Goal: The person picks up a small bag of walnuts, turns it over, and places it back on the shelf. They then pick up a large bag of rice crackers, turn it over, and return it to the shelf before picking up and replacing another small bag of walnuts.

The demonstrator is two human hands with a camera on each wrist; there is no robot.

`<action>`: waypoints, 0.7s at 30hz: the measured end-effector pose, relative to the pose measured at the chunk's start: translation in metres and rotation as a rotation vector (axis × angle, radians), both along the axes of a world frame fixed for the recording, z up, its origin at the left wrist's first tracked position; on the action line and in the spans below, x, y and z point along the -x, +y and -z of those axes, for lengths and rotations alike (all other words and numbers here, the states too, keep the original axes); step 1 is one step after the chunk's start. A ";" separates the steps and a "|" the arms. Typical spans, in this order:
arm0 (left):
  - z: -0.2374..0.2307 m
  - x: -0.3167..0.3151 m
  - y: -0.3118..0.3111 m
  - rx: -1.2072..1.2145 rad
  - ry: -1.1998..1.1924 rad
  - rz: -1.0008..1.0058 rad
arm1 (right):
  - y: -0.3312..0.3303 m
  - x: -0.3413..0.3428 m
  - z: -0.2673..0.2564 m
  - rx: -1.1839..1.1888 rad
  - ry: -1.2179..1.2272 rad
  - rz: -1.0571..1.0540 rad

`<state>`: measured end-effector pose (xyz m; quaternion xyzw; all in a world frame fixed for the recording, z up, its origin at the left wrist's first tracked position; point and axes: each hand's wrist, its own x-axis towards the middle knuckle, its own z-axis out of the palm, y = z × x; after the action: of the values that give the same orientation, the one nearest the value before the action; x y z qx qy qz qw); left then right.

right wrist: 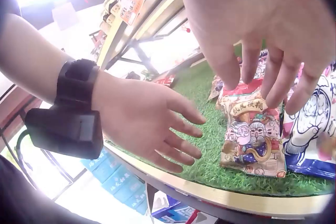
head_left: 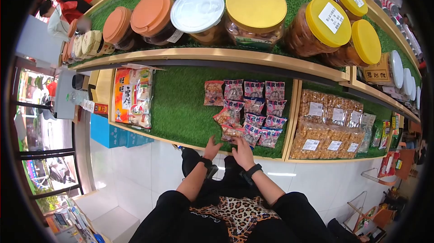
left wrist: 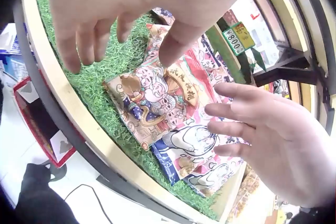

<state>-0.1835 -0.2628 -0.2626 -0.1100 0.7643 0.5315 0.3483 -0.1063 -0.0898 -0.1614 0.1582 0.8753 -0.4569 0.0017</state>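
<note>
My left hand [head_left: 211,149] hovers over the turf at the front edge of the shelf, fingers spread and slightly bent, with nothing in it. My right hand [head_left: 243,153] is close by, its fingertips right at the near end of a red-and-beige snack bag [head_left: 232,132]. In the left wrist view this snack bag [left wrist: 157,98] lies flat between both hands, printed with cartoon figures. Pink-and-blue snack bags [head_left: 254,105] lie beside it in rows. The right wrist view has my right hand [right wrist: 262,29] above the snack bag [right wrist: 254,137], fingers pointing down.
Green turf [head_left: 181,103] lines the shelf, bounded by a wooden front edge [head_left: 181,142]. Rice cracker packs [head_left: 131,98] stand left; clear bags of brown snacks [head_left: 325,125] lie right beyond a divider [head_left: 291,121]. Lidded jars [head_left: 256,10] line the upper shelf.
</note>
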 end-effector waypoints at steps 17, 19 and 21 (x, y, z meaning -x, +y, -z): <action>-0.012 0.011 -0.020 0.053 0.020 0.179 | 0.004 -0.015 0.000 -0.007 -0.078 0.199; -0.011 0.018 -0.031 0.036 0.028 0.165 | 0.003 -0.008 -0.003 -0.004 -0.094 0.197; -0.007 0.028 -0.046 0.023 0.036 0.155 | -0.006 0.002 -0.009 -0.031 -0.099 0.215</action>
<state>-0.2118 -0.3083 -0.2557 -0.0449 0.7827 0.4960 0.3732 -0.1083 -0.0958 -0.1525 0.2736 0.8592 -0.4323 -0.0066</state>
